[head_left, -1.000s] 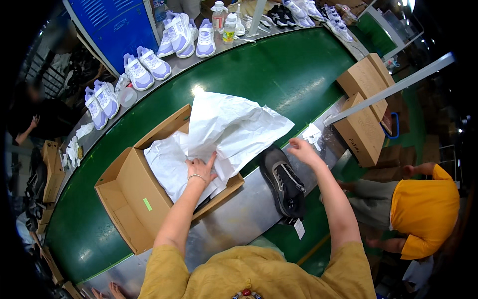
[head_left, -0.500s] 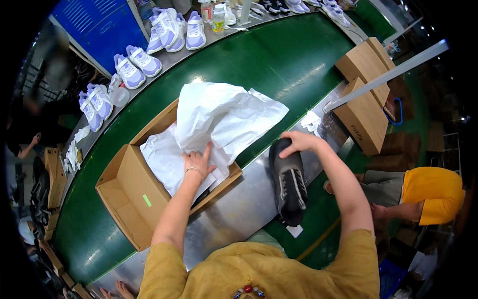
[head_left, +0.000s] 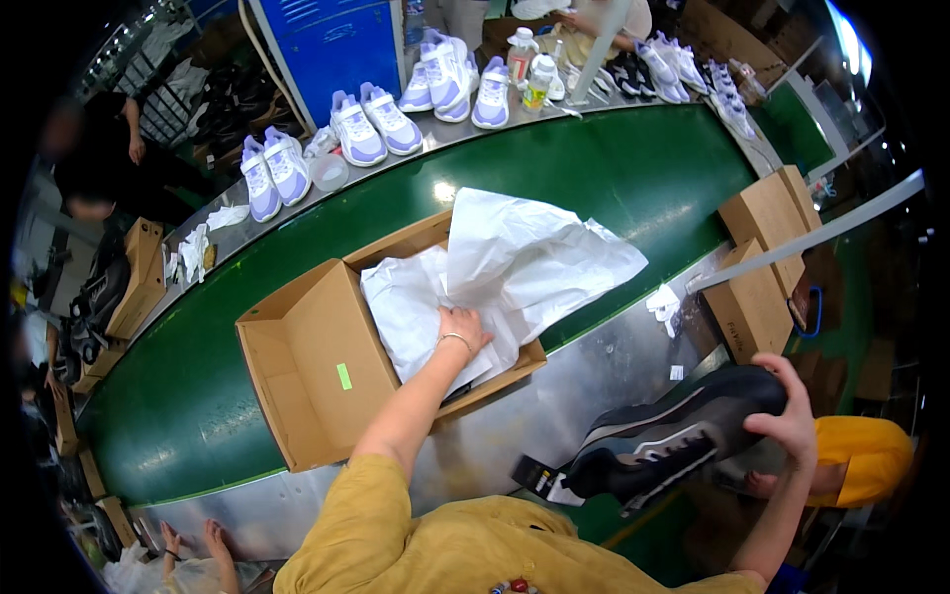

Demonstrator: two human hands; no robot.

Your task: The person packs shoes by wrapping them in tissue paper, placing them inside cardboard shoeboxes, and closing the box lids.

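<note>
My right hand (head_left: pixel 787 411) grips a black and grey sneaker (head_left: pixel 683 436) by one end, out to the right past the metal edge. The sneaker is tilted on its side, laces facing me, and a black and white tag (head_left: pixel 542 479) hangs at its other end. My left hand (head_left: pixel 463 332) presses on white tissue paper (head_left: pixel 534 257) inside an open cardboard shoebox (head_left: pixel 297 371). Its fingers lie on the paper with nothing seen in them. The paper rises in a crumpled sheet over the far side. What lies beneath it is mostly hidden.
The box stands across a green conveyor belt (head_left: pixel 188 416) and its metal ledge (head_left: pixel 594 381). Brown shoeboxes (head_left: pixel 757 297) stand at right beside a slanting metal bar (head_left: pixel 821 233). White and lilac sneakers (head_left: pixel 371 124) line the far ledge. A person in yellow (head_left: pixel 861 460) is at the right.
My right hand has swung the sneaker right and turned it from hanging upright to lying sideways. My left hand's spread fingers have drawn in on the paper. The whole view has shifted.
</note>
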